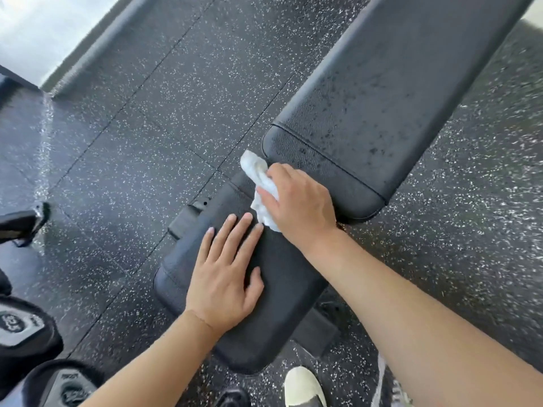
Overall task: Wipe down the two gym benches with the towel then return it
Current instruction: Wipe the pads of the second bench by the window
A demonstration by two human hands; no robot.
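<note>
A black gym bench fills the middle of the head view. Its short seat pad (264, 327) lies near me and its long back pad (382, 92) runs up to the right, speckled with dark droplets. My right hand (299, 204) grips a crumpled white towel (260, 183) at the gap between the two pads, on the far end of the seat pad. My left hand (226, 277) rests flat on the seat pad, fingers straight and spread. Only this one bench is visible.
Black rubber flooring (147, 127) with white flecks surrounds the bench. Dumbbell ends (20, 327) sit at the lower left. A light-coloured shoe (302, 386) stands below the seat pad. A bright window or wall strip (35, 30) runs along the top left.
</note>
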